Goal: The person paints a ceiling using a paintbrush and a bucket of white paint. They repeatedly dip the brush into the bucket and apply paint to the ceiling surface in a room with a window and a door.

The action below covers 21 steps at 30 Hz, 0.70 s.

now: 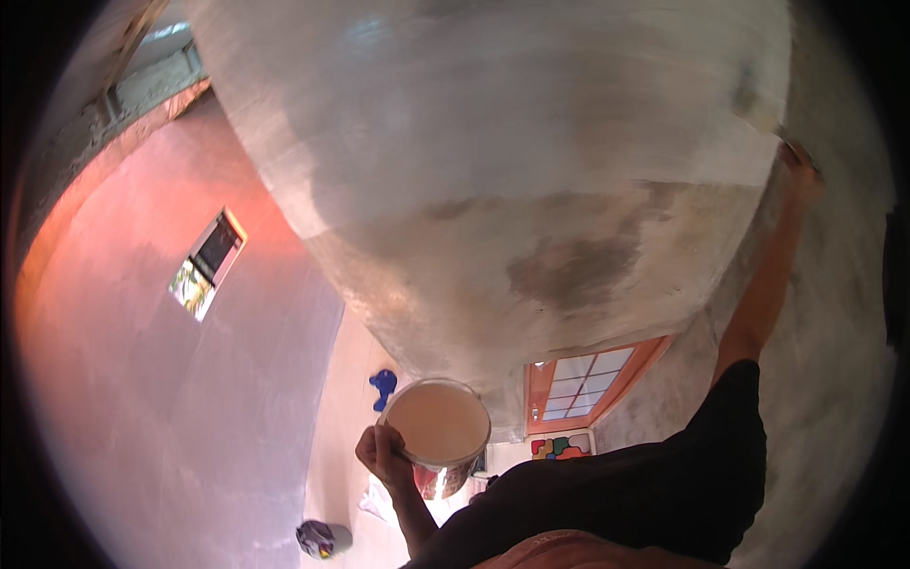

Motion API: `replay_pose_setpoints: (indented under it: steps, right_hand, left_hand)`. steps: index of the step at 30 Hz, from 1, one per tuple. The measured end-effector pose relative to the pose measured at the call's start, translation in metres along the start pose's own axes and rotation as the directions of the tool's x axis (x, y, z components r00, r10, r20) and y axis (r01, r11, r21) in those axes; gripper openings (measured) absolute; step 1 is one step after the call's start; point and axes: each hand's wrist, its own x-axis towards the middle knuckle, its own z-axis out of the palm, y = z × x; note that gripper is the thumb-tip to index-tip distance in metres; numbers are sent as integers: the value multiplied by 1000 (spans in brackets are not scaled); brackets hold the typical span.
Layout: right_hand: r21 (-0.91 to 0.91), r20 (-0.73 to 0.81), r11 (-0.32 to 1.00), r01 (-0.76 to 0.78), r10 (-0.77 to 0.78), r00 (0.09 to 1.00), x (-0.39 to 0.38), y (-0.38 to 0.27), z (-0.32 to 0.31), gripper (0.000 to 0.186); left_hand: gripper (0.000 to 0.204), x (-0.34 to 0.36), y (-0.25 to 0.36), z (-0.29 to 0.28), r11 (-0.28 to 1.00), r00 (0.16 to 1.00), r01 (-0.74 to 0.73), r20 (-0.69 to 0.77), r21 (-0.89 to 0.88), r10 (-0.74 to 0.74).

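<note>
The left hand (382, 453) is gripping a bucket (444, 480) of beige liquid (438, 422) by its left rim; the right hand (804, 175) is holding what looks like a brush (761, 121) near the wall's (531, 104) right edge.

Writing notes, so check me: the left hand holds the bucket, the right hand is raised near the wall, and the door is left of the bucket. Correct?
No: the head view shows the door right of the bucket. The left hand does hold it, and the right hand is raised near the wall.
</note>
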Motion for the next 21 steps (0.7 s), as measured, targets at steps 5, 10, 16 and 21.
replay_pose_setpoints:
  steps: [5,10,16,21]
  right_hand:
    - [530,-33,833,-161,210,977,-37,-35,-8,37]
    - [780,337,597,-187,-149,930,-119,-92,10,30]
    - [661,584,549,-512,51,810,-247,-212,68,21]
    - [429,887,380,-819,-4,462,-326,-270,77,15]
  left_hand:
    - [35,5,10,8,998,999,-4,34,60,2]
    - [35,8,12,12,1000,998,25,63,15,-26]
    - [36,9,-3,0,999,998,17,64,44,-20]
    - [35,10,0,10,998,995,56,76,8,-57]
